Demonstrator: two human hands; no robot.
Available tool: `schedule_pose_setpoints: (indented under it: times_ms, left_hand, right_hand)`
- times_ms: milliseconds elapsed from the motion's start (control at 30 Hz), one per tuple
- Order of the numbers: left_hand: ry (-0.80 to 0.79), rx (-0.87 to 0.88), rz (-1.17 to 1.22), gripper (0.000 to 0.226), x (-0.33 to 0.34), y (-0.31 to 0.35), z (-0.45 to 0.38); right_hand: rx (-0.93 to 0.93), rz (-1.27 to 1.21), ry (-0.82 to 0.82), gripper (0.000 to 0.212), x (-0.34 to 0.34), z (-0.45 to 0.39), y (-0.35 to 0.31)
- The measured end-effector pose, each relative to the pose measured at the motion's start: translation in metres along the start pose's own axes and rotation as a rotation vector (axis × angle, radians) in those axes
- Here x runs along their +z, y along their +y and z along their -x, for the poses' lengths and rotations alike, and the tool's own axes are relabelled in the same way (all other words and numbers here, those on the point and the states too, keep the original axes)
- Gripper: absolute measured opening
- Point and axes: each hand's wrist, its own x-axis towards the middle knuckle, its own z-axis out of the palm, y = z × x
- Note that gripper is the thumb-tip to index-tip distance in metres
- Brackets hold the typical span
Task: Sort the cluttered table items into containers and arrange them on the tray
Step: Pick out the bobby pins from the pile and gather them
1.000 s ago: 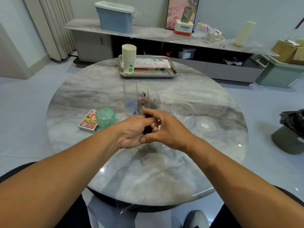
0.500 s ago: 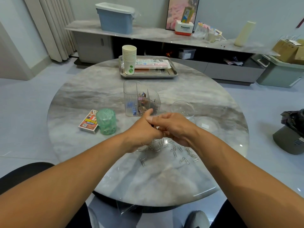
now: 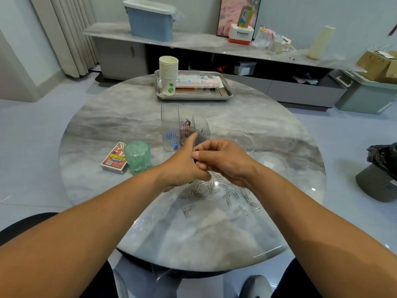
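Round marble table (image 3: 120,125) fills the middle of the frame, with a long shelf (image 3: 193,43) behind it along the top. Both forearms reach in from the lower corners and meet at centre. The left hand (image 3: 182,166) has its thumb raised and its fingers curled under; the right hand (image 3: 223,160) lies knuckles up against it, fingers bent. Together they pinch a small dark object (image 3: 196,150), mostly hidden, so what it is cannot be told. Just below the hands, paper clips (image 3: 217,190) lie scattered on the table. A clear organizer (image 3: 171,123) with coloured bits inside stands just above the hands. At upper centre a steel tray (image 3: 193,96) holds a stack of paper cups (image 3: 168,76) and flat packets (image 3: 197,81). Left of the hands sit a green roll (image 3: 137,157) and a card box (image 3: 115,160) with a QR code; its print is unreadable. Right of the hands lie a clear jar (image 3: 240,140) and a clear lid (image 3: 270,162). On the shelf, a white and red box (image 3: 240,34) reads "Panasonic".
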Motion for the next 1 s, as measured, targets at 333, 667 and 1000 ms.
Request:
schedule_pose_setpoints:
  times_ms: [333,667,1000]
  left_hand:
    - [0.075,0.003,-0.008,0.113,-0.008,0.012,-0.015]
    - [0.185,-0.216,-0.113,0.055,-0.024,0.015,-0.014]
    - [0.220,-0.209,-0.638,0.050,-0.035,-0.013,-0.012]
  right_hand:
    - [-0.116,0.107,0.062,0.018,-0.001,-0.020,-0.013]
    - [-0.311,0.180,0.579,0.016,-0.031,-0.055,-0.029]
    - [-0.455,0.826,0.601,0.009,-0.013,-0.103,0.008]
